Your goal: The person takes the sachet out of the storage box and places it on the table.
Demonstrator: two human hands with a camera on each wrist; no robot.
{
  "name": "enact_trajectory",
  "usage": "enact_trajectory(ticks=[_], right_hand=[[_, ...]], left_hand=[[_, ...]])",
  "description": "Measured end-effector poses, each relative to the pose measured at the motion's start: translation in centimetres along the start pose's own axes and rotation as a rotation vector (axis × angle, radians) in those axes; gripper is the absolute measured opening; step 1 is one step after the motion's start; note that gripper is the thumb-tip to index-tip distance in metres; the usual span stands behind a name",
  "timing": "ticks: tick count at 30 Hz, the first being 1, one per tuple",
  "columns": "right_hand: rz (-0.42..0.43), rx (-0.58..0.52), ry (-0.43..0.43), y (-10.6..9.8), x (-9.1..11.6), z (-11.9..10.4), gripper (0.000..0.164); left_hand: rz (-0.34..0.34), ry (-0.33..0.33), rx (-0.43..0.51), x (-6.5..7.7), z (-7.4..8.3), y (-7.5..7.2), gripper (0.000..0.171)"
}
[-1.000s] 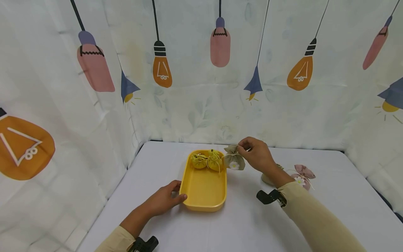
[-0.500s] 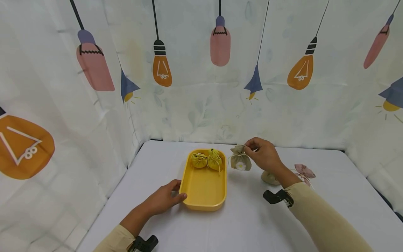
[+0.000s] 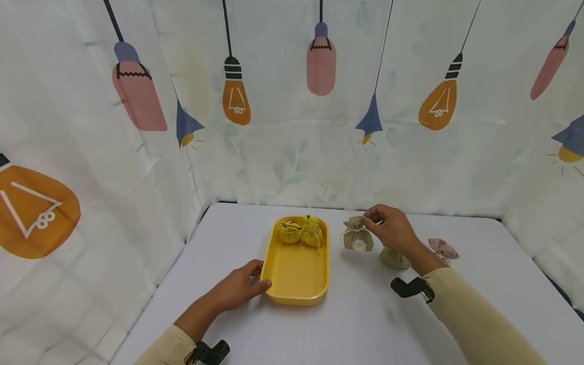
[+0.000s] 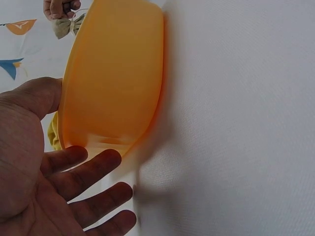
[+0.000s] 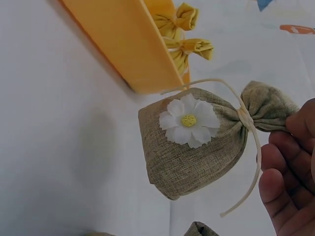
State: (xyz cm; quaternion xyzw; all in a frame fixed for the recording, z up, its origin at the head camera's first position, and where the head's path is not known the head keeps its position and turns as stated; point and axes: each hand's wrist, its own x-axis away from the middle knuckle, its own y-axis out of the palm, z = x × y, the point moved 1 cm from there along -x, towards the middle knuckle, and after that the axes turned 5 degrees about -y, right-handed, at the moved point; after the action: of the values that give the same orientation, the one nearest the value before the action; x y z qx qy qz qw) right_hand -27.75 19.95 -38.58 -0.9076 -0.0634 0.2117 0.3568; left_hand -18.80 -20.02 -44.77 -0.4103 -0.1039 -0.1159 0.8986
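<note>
My right hand (image 3: 390, 226) pinches the gathered top of a small grey-beige drawstring pouch (image 3: 358, 239) between thumb and fingers. A white flower and a cream cord show on the pouch's front in the right wrist view. It hangs to the right of a yellow tray (image 3: 295, 276), its shadow on the tabletop below. At the tray's left side is my left hand (image 3: 237, 288), thumb at the rim. In the left wrist view its fingers (image 4: 101, 169) spread loosely by the outer wall. Two yellow pouches (image 3: 289, 232) sit side by side at the tray's far end.
Another beige pouch (image 3: 393, 258) lies on the white table (image 3: 356, 314), partly behind my right wrist. Beyond it is a pink pouch (image 3: 443, 248), partly hidden by the forearm. A patterned curtain (image 3: 292, 152) stands behind the table.
My right hand has carried the grey-beige pouch rightward from the tray's right rim, and slightly nearer in the last half second. The left hand and the tray have stayed in place.
</note>
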Motion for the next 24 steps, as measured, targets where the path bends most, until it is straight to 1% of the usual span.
enact_trajectory(ticks=[6,10,17,24], right_hand=[[-0.022,-0.026,0.033,-0.2,0.2,0.6,0.016],[-0.026,-0.018,0.041,-0.3,0.3,1.1,0.016],[0.038,0.014,0.025,-0.5,0.6,1.6,0.014],[0.043,0.041,0.0,0.0,0.3,1.9,0.012]], left_hand=[[0.004,-0.004,-0.006,0.0,0.0,0.0,0.062],[0.008,-0.005,-0.011,0.0,0.0,0.0,0.063],[0.005,-0.012,-0.002,0.1,0.1,0.0,0.063],[0.003,-0.009,0.001,0.0,0.0,0.1,0.062]])
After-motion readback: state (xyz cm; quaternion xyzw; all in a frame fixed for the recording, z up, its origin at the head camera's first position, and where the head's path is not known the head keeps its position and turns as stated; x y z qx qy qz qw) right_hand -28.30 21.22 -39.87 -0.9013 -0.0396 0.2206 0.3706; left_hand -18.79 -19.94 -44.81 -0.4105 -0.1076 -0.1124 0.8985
